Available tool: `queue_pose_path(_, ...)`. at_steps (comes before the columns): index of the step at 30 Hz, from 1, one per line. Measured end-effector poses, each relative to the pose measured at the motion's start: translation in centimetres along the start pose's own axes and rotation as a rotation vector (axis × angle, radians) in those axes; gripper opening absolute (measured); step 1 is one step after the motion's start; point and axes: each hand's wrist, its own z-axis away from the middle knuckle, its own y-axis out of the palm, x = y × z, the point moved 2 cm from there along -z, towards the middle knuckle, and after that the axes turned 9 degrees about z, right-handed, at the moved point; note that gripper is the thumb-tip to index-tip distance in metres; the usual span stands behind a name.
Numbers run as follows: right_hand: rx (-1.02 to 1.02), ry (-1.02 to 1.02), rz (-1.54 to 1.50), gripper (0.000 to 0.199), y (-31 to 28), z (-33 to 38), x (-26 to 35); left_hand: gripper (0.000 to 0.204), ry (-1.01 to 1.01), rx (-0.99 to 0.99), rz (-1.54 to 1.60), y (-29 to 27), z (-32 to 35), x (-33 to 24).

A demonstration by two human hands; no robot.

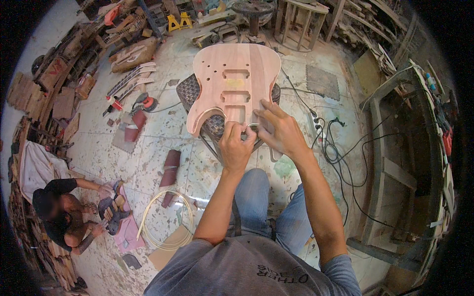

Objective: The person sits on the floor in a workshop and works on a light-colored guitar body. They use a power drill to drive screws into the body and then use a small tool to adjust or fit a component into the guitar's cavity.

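Note:
A pale, unfinished wooden electric guitar body (240,56) with routed cavities and drilled holes lies flat on a stool with a dark woven seat (187,92). At its near end, my left hand (236,144) is closed in a pinch beside the neck pocket. A thin pale strip (253,124) curves out from its fingertips toward my other hand. Bent over the near right part of the body, my right hand (282,129) has its fingertips on the wood; the hand is slightly blurred and hides the edge beneath it.
A cream coil of flexible strip (144,222) and rolled brown sandpaper (170,167) lie on the stained tiled floor. A co-worker (61,212) crouches at lower left. Black cables (335,160) trail to the right, near a wooden frame (377,163). An orange-black sander (146,101) rests at left.

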Motion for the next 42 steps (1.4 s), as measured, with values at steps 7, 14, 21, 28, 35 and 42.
queue_pose_path(7,-0.031,0.117,-0.012,0.037,0.6,-0.1,1.0,0.017,0.029,0.033,0.021,-0.4,0.1,0.2)
queue_pose_path(14,-0.073,0.162,0.034,0.03,0.9,0.0,2.0,0.017,0.023,0.107,0.06,-0.9,-0.1,0.3)
queue_pose_path(21,-0.098,0.176,0.035,0.028,1.1,0.2,2.2,0.016,-0.006,0.093,0.077,-0.8,-0.1,0.4)
queue_pose_path(28,-0.113,0.204,0.023,0.029,1.4,0.4,1.8,0.016,-0.02,0.061,0.08,-0.5,0.0,0.4)
queue_pose_path(35,-0.066,0.227,-0.008,0.03,1.2,0.4,1.4,0.016,-0.014,0.043,0.059,-0.4,-0.1,0.0)
queue_pose_path(42,-0.07,0.206,0.007,0.031,1.1,0.5,1.5,0.018,-0.031,0.032,0.039,-0.2,0.0,0.0)
